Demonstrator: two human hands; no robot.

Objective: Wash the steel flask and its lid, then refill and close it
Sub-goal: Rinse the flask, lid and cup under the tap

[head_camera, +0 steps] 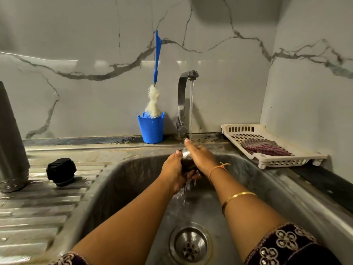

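Note:
The steel flask (11,142) stands upside down on the drainboard at the far left. Its black screw lid (61,171) lies beside it on the ridged steel. Over the sink basin (122,180), both hands meet under the running tap (186,96). My left hand (172,169) grips a small dark and shiny steel cap (185,159), fingers curled beneath it. My right hand (200,159) lies over the cap's right side with straight fingers, the forefinger pointing up into the water stream. Most of the cap is hidden between the hands. Water runs off them into the basin.
A blue cup (151,129) holding a blue-handled bottle brush (155,92) stands left of the tap against the marble wall. A white plastic tray (275,159) with a checked cloth (265,148) sits on the right counter. The drain (191,244) lies below the forearms.

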